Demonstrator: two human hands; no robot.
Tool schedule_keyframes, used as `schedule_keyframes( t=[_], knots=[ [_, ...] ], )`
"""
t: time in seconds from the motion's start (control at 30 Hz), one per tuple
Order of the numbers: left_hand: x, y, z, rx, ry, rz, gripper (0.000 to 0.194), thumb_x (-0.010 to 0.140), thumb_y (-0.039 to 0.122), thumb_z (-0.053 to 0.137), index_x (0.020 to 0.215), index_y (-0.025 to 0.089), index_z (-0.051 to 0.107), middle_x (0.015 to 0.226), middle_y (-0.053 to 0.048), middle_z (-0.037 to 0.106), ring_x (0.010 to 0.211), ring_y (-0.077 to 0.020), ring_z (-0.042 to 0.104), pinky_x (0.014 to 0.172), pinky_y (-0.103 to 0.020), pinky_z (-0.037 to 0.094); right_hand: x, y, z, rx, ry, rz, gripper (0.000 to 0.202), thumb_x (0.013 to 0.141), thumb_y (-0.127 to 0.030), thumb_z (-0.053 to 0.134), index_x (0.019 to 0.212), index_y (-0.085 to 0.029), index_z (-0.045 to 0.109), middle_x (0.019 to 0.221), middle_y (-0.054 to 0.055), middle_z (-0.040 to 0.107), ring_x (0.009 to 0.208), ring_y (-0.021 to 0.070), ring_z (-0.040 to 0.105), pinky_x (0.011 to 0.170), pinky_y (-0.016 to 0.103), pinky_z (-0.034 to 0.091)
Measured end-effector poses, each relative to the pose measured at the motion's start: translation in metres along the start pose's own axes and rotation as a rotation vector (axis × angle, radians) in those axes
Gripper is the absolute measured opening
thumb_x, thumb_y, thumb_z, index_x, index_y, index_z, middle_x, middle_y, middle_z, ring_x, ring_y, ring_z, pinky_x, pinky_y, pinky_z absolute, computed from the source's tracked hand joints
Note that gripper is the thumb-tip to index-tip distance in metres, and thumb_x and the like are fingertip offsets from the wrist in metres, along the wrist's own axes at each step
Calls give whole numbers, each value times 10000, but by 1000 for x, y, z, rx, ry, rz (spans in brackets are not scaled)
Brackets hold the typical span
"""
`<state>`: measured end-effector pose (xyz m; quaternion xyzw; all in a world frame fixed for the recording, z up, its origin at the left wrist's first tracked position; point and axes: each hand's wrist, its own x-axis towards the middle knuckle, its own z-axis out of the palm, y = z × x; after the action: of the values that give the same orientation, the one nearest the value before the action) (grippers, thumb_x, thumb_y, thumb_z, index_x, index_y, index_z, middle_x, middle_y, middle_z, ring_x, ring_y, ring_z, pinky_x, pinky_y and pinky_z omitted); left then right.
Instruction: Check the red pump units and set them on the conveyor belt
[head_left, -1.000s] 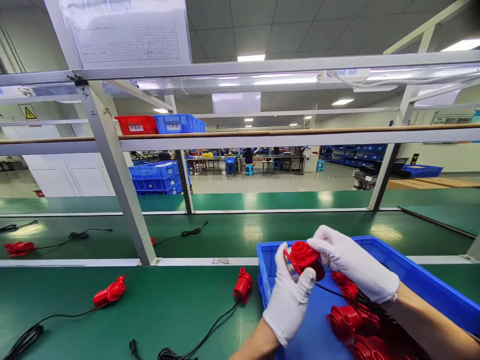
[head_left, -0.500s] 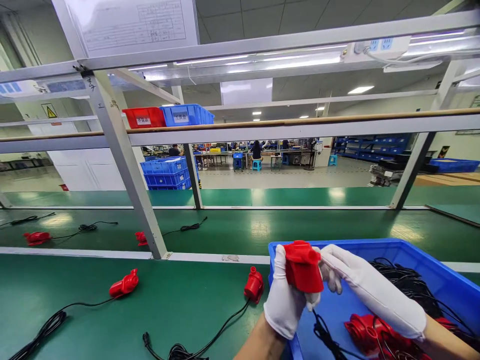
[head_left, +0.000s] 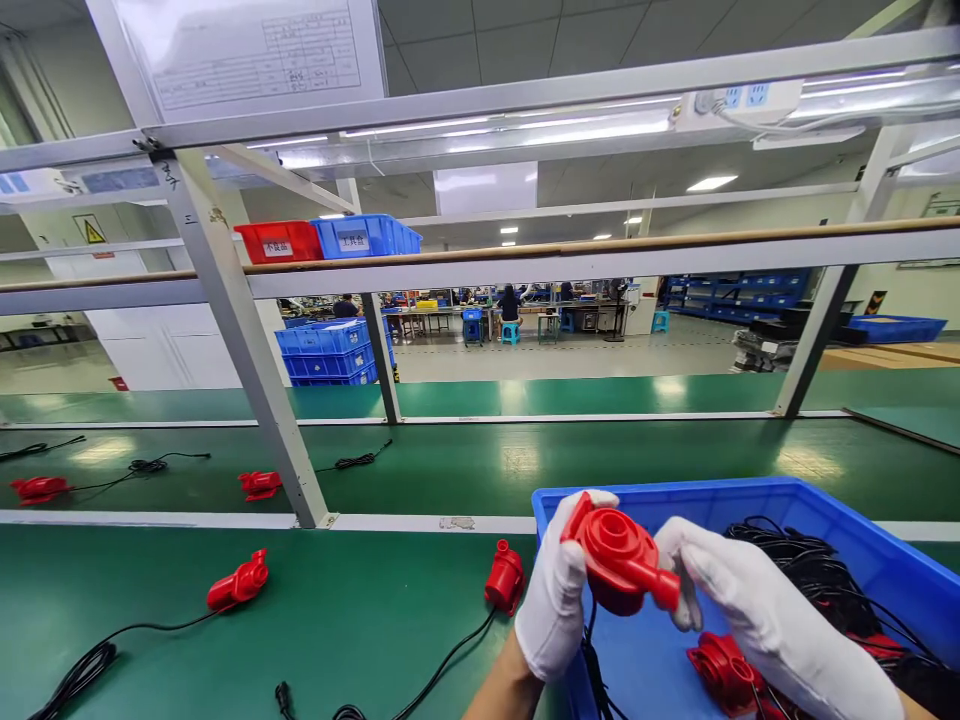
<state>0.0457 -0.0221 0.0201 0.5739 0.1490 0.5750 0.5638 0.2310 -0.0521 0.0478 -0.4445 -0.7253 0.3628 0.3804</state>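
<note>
My left hand (head_left: pixel 553 590), in a white glove, grips a red pump (head_left: pixel 619 555) by its left side, thumb in front and fingers over the top. The pump's round face with a central opening is turned toward me, and its outlet spout points to the lower right. A black cable (head_left: pixel 592 660) hangs below it. At the pump's right side is my gloved right hand (head_left: pixel 720 580), its fingers bent against the spout end and partly hidden behind it. Both hands are over a blue bin (head_left: pixel 637 650), which holds more red pumps (head_left: pixel 724 670) and bundled black cables (head_left: pixel 802 560).
Red pumps with coiled cables lie on the green surface (head_left: pixel 360 590), one (head_left: pixel 505 578) just left of the bin. More pumps (head_left: pixel 260 485) lie beyond the white strip. A metal post (head_left: pixel 247 350) and shelf rail (head_left: pixel 600 255) stand ahead, with a red box (head_left: pixel 277 243) on the shelf.
The held pump has been turned, so its round face and spout now show instead of its side. My right hand has shifted slightly. Pumps on the far green surface have moved left past the post.
</note>
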Motion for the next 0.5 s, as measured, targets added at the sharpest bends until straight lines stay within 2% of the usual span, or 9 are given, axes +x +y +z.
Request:
schedule_keyframes(
  t=[0.1, 0.17, 0.23, 0.33, 0.4, 0.43, 0.5],
  knots=[
    [2, 0, -9, 270, -54, 157, 643, 817, 627, 628, 1303, 225, 501, 1210, -115, 549, 1063, -275, 562, 1000, -407, 427, -6, -4, 0, -193, -9, -30, 484, 913, -661, 410, 772, -226, 569, 699, 12, 626, 619, 150, 553, 609, 254, 445],
    [4, 0, -15, 376, -104, 277, 663, 763, 491, 758, 1322, 276, 472, 1232, -110, 532, 1107, -296, 558, 1027, -449, 419, -7, -5, -2, -281, 1, -94, 390, 924, -590, 455, 861, -239, 614, 783, 21, 656, 674, 160, 580, 644, 257, 466],
    [3, 3, -21, 449, -176, 381, 758, 716, 354, 830, 1364, 335, 436, 1328, -117, 499, 1217, -331, 519, 1065, -495, 395, -6, -3, -5, -317, -24, -223, 296, 942, -501, 468, 938, -257, 635, 842, 26, 664, 725, 167, 602, 688, 264, 489],
    [-1, 15, -26, 569, -280, 445, 865, 742, 213, 814, 1441, 419, 349, 1521, -123, 353, 1352, -356, 426, 1091, -530, 380, -3, -2, -9, -362, -68, -475, 186, 918, -374, 531, 1021, -271, 647, 895, 47, 676, 795, 189, 634, 741, 289, 519],
    [-5, 25, -27, 655, -301, 458, 970, 729, 201, 824, 1485, 444, 265, 1578, -114, 273, 1406, -370, 355, 1110, -541, 360, -3, -3, -9, -394, -82, -592, 223, 866, -291, 593, 1079, -272, 656, 978, 73, 700, 896, 221, 656, 810, 329, 531],
    [-6, 30, -27, 688, -291, 455, 1050, 689, 235, 858, 1504, 435, 228, 1592, -114, 247, 1431, -384, 303, 1128, -551, 332, -3, -3, -10, -388, -99, -605, 249, 835, -273, 617, 1079, -272, 668, 1004, 80, 709, 931, 237, 660, 837, 350, 532],
    [-7, 39, -29, 724, -225, 417, 1184, 586, 363, 915, 1524, 399, 193, 1605, -118, 217, 1451, -407, 241, 1161, -567, 264, -4, -4, -15, -306, -49, -455, 210, 761, -316, 677, 964, -270, 708, 930, 69, 727, 870, 250, 667, 802, 361, 539]
  ],
)
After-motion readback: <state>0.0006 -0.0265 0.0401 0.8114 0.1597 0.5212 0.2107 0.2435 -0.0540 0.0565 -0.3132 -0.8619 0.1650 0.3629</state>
